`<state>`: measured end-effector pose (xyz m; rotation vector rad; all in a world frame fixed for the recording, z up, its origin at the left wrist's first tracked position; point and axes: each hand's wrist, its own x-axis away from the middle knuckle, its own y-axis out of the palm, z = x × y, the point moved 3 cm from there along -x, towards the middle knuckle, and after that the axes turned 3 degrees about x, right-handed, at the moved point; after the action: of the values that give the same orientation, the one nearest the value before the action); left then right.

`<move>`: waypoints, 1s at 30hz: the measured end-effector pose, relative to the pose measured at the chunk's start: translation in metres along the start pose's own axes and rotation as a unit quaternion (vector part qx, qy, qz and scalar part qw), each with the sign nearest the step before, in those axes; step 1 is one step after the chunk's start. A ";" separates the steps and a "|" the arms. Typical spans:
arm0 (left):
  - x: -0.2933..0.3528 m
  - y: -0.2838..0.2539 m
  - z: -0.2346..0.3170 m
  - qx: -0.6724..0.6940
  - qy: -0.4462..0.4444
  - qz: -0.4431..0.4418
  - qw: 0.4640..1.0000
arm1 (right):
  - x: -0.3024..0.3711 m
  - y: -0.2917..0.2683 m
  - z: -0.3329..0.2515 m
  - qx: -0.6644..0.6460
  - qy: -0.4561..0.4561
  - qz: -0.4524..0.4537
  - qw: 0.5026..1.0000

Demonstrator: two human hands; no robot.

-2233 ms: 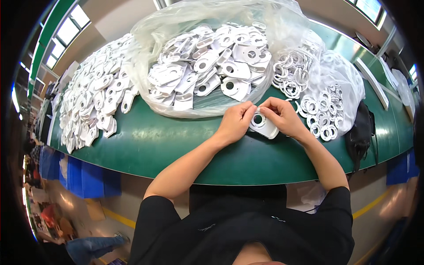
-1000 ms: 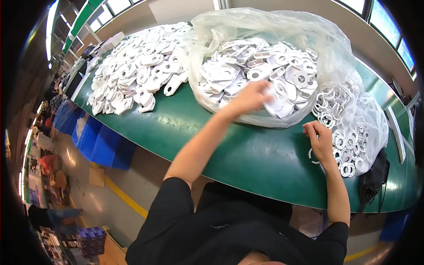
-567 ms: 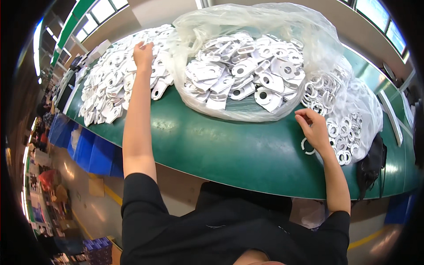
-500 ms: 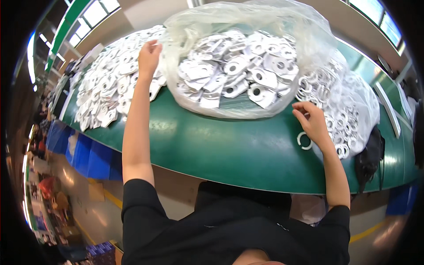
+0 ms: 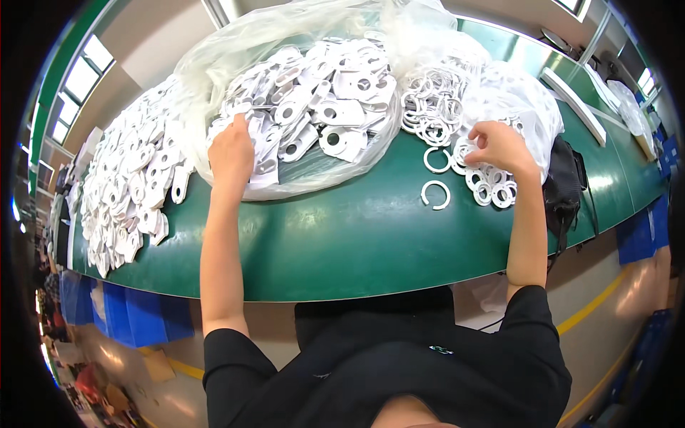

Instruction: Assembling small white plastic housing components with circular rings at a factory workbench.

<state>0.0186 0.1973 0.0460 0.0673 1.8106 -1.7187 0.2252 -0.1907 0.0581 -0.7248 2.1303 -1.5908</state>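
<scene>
My left hand (image 5: 232, 151) reaches over the near left rim of a large clear plastic bag (image 5: 300, 191). Its fingers are bent together at white flat pieces with round holes (image 5: 341, 113) heaped inside; whether one is pinched is hidden. To the right, my right hand (image 5: 504, 148) hovers at a pile of white rings (image 5: 432, 107), thumb and forefinger curved apart, with nothing visible between them. Two loose rings lie on the green table left of that hand: one ring (image 5: 437, 160) close to the pile, and a ring with a gap (image 5: 435, 195) nearer me.
Another heap of white flat pieces (image 5: 135, 175) spreads over the left of the green table (image 5: 342, 246). A second clear bag (image 5: 524, 96) surrounds part of the rings. A black bag (image 5: 564, 185) lies at the right, with a long white strip (image 5: 574, 107) beyond. Blue bins (image 5: 139, 314) stand below left.
The view has turned rightward. My left hand has gone from the left heap to the pieces in the bag. My right hand has moved off the loose rings toward the ring pile.
</scene>
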 end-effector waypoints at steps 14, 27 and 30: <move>0.069 0.025 0.178 0.846 -0.208 -0.370 0.322 | 0.014 0.021 -0.089 -0.261 -0.304 0.253 0.880; 0.078 0.035 0.166 0.804 -0.253 -0.315 0.436 | -0.010 0.038 -0.050 -0.075 -0.254 0.123 0.956; 0.077 0.030 0.166 0.811 -0.244 -0.319 0.426 | -0.009 0.046 -0.048 -0.016 -0.277 0.137 0.951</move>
<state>0.0374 0.0205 -0.0079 -0.3346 -0.9183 -2.8301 0.1958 -0.1384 0.0275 -0.7402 1.7490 -1.0537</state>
